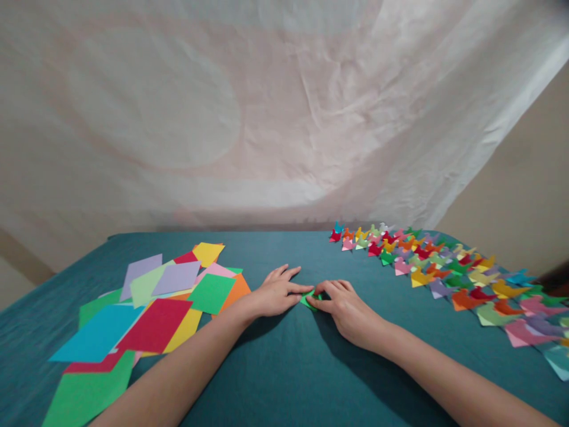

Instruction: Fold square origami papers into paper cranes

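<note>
A small folded green paper (310,298) lies on the teal table cover (284,367) in the middle. My left hand (278,292) rests flat beside it, fingers stretched out, with a fingertip pressing on the paper's left edge. My right hand (344,305) has its fingers curled over the paper's right side and pinches it. Most of the green paper is hidden under both hands.
A loose spread of coloured paper squares (151,308) lies at the left. Rows of several folded paper figures (448,270) in many colours run along the right side. A wrinkled white sheet (249,118) hangs behind the table.
</note>
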`<state>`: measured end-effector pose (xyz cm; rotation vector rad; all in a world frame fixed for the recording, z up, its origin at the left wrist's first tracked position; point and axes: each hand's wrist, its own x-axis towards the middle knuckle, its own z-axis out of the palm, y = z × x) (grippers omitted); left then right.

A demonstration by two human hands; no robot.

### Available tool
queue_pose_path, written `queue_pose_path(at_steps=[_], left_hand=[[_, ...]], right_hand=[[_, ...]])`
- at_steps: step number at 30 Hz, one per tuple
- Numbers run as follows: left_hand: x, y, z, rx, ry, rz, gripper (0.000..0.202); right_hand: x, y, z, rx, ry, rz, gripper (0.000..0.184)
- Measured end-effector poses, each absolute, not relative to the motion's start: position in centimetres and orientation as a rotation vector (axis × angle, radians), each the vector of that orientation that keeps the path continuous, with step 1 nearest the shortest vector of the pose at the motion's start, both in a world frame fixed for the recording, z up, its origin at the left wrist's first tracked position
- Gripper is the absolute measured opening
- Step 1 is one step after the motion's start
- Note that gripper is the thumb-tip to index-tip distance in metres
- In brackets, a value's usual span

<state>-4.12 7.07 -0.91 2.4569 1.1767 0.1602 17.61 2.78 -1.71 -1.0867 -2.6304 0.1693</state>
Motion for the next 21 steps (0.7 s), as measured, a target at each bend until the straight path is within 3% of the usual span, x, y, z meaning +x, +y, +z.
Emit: queue_pose_path(at_steps=[21], left_hand=[[-4.1,6.4,-1.1,2.611,1.207,0.127,0.037]], right_hand=[[18.8,1.1,0.1,-1.118,-2.842,0.303,0.069]])
